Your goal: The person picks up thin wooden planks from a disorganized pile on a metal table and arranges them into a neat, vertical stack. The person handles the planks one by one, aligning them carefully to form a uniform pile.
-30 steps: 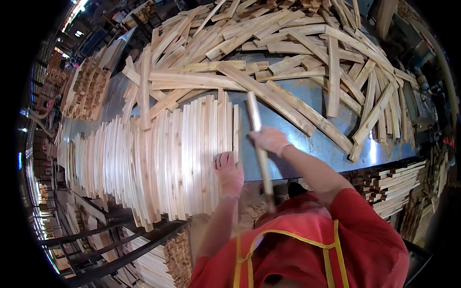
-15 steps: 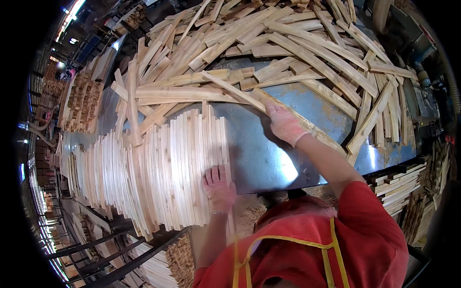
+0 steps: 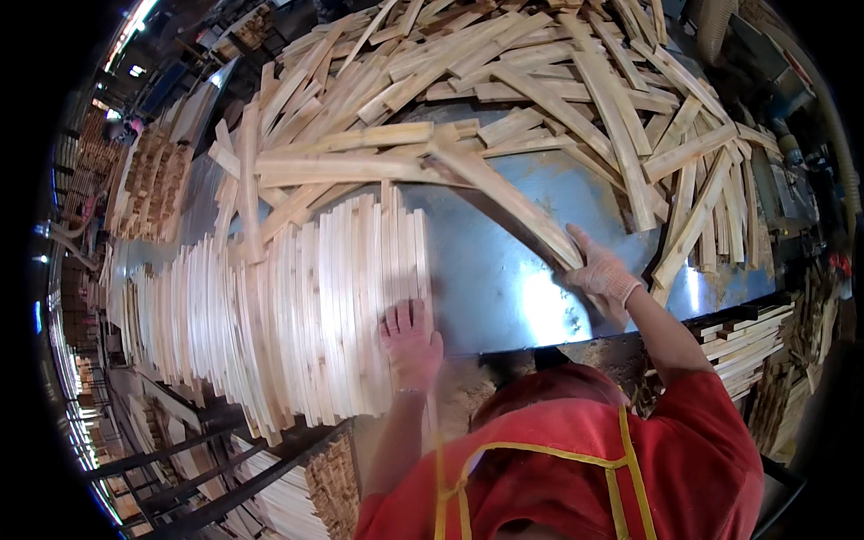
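Clutching wooden plank [image 3: 510,202] right of centre, right hand [image 3: 601,274] curled. Left hand [image 3: 412,346], empty, unclenched, on slat row [image 3: 328,301]; plank swing could skew it.

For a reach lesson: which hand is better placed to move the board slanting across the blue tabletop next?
Probably the right hand: it is at the near end of the board. The left hand rests on the strips, farther away.

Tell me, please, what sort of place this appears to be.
Probably a woodworking shop or timber mill: loose boards lie heaped on a shiny table, narrow wooden strips sit in a tight row, and stacked wood stands at far left.
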`<state>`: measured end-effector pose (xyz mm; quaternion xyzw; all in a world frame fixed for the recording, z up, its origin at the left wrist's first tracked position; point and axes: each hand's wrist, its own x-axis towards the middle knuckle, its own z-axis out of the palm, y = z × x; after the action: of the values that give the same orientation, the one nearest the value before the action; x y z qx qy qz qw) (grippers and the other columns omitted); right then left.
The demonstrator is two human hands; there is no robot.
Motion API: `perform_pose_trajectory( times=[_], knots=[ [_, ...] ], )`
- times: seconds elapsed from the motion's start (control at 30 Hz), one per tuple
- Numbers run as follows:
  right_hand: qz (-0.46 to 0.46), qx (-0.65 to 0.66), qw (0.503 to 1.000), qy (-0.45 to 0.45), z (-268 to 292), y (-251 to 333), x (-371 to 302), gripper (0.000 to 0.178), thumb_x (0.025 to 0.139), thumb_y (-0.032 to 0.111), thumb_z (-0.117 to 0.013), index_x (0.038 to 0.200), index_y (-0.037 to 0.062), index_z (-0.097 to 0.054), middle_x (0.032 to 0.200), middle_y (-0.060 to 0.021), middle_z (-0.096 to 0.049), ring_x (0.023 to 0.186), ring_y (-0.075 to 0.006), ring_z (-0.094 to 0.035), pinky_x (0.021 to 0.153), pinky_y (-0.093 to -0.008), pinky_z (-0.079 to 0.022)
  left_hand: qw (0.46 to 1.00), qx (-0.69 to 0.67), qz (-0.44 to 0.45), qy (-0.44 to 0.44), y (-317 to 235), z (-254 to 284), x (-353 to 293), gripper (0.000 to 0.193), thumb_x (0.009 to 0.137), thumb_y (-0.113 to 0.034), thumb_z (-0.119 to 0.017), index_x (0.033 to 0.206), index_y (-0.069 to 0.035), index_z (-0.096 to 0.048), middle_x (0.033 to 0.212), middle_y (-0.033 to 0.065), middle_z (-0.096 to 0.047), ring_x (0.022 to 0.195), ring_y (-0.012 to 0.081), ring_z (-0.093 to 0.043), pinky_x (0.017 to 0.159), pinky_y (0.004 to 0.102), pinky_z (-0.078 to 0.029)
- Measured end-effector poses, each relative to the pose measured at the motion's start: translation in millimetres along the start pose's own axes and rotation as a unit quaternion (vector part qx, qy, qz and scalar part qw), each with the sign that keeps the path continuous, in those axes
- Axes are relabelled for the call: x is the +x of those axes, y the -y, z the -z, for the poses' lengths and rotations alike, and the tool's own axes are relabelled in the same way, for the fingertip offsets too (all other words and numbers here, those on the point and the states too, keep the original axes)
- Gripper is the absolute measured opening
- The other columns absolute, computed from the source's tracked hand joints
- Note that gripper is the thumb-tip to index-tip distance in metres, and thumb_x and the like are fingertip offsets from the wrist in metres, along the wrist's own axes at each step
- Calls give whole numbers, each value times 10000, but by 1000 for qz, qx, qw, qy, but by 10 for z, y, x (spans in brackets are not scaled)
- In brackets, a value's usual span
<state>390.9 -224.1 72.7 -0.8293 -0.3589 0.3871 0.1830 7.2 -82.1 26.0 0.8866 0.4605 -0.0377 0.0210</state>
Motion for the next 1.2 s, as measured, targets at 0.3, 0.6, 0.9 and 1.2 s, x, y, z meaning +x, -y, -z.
perform_pose_trajectory(
  times=[0.3,0.6,0.9,1.2],
  knots=[
    [62,8,961,269,-1828,1106,-575,1064,877,590,-744,1659,-12,-344,1246,-316,-732,1045,-410,-726,1014,-433,-575,995,-99,4,12,-168,98,132,915,852,-557,-784,1589,-101,-491,1568,135,-482,1512,340,-391,1291,583,-250],
    [99,-67,950,-288,216,957,1135,611,881,451,-733,1300,14,-647,1243,-258,-705,1239,-426,-652,1090,-504,-520,1000,2,8,-22,-453,89,201,765,826,-351,-701,1516,-83,-507,1498,144,-476,1441,383,-412,1267,598,-247],
    [-162,69,933,-313,855,316,1727,910,809,416,-888,1536,46,-484,1193,-224,-750,1101,-406,-745,993,-516,-574,1000,-16,-4,25,-454,267,253,724,908,-365,-643,1559,-71,-520,1563,158,-481,1504,388,-396,1295,631,-230],
    [81,740,627,228,-30,725,385,784,772,371,-891,1354,-73,-612,1198,-185,-708,1089,-343,-725,1050,-477,-603,989,-148,8,1,-508,299,268,794,909,-424,-756,1574,-66,-511,1533,178,-523,1377,374,-518,1193,538,-396]
  ],
)
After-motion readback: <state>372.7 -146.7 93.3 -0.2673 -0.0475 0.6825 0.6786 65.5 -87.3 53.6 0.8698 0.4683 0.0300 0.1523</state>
